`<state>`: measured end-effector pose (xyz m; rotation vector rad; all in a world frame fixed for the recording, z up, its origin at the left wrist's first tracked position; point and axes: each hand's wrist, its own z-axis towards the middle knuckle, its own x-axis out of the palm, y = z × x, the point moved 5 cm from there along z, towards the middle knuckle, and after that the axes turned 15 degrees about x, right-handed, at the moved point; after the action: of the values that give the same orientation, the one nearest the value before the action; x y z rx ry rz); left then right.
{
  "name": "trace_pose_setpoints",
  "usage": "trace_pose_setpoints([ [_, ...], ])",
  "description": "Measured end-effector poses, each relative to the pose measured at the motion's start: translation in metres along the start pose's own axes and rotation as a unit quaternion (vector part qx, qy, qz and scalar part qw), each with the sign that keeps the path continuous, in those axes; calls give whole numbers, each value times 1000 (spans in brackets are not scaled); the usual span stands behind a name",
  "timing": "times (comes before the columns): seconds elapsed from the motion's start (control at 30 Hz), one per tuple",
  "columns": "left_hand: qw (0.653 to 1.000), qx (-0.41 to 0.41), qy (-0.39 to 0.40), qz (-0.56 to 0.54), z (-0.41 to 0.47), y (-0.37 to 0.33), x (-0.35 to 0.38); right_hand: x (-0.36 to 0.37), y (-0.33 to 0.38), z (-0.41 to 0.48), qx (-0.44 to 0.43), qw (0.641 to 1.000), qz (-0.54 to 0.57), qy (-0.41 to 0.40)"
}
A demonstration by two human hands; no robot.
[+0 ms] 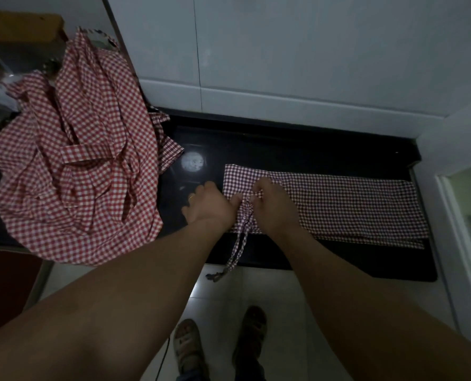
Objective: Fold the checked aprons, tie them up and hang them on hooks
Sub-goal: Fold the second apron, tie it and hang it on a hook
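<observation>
One apron (338,204) lies folded on the tabletop (283,149), both hands' fingers (252,199) pinching its ties (241,243); left of them, a heap (72,160) waits unfolded, nothing hung.

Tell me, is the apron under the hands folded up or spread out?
Folded. The apron lies as a flat, narrow band on the black counter, layered edges showing at its near side, while both hands pinch its strings.

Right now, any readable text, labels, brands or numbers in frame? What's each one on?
None readable.
Folded apron and apron pile: check pattern only, no print.
Round bright patch on the black counter: a blur, no legible characters.
Box top left: too dark to tell.
</observation>
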<state>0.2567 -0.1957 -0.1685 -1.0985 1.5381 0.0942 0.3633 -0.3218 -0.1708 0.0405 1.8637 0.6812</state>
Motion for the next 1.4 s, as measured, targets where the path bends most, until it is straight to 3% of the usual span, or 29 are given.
trace_pose_setpoints([
  [0.13, 999, 18, 31, -11, -2, -2, -1, -11, -6, -1, 23, 997, 73, 13],
  [0.23, 967, 43, -2, -252, -5, -9, -9, -16, 12, -2, 94, 978, 161, 97],
  [0.3, 947, 87, -20, -308, -10, -22, -20, -13, 23, -2, 158, 924, 290, 192],
  [0.37, 926, 124, 9, -357, -15, -37, -24, -12, 25, -4, 219, 839, 403, 294],
  [0.4, 912, 132, 23, -388, -16, -42, -25, -14, 22, -4, 226, 815, 422, 325],
  [0.5, 911, 133, -18, -389, -6, -43, -24, -26, 4, 1, 251, 814, 415, 321],
  [0.6, 920, 164, 58, -352, 3, -40, 3, -36, -18, 9, 301, 795, 443, 285],
  [0.67, 944, 197, 69, -256, 3, -37, 19, -43, -30, 13, 298, 806, 443, 257],
  [0.8, 982, 157, 32, -99, 3, -49, 28, -53, -54, 21, 219, 911, 317, 144],
  [0.93, 992, 110, 52, -39, 5, -64, 31, -61, -63, 28, 198, 941, 263, 82],
  [1.03, 993, 88, 51, -60, 9, -64, 34, -64, -71, 37, 218, 947, 228, 58],
  [1.17, 980, 89, 40, -176, 23, -70, 28, -64, -85, 46, 213, 950, 213, 77],
  [1.33, 947, 83, 125, -285, 40, -93, 43, -66, -87, 47, 189, 957, 207, 75],
  [1.4, 944, 89, 119, -293, 43, -104, 52, -65, -90, 50, 192, 956, 206, 85],
])
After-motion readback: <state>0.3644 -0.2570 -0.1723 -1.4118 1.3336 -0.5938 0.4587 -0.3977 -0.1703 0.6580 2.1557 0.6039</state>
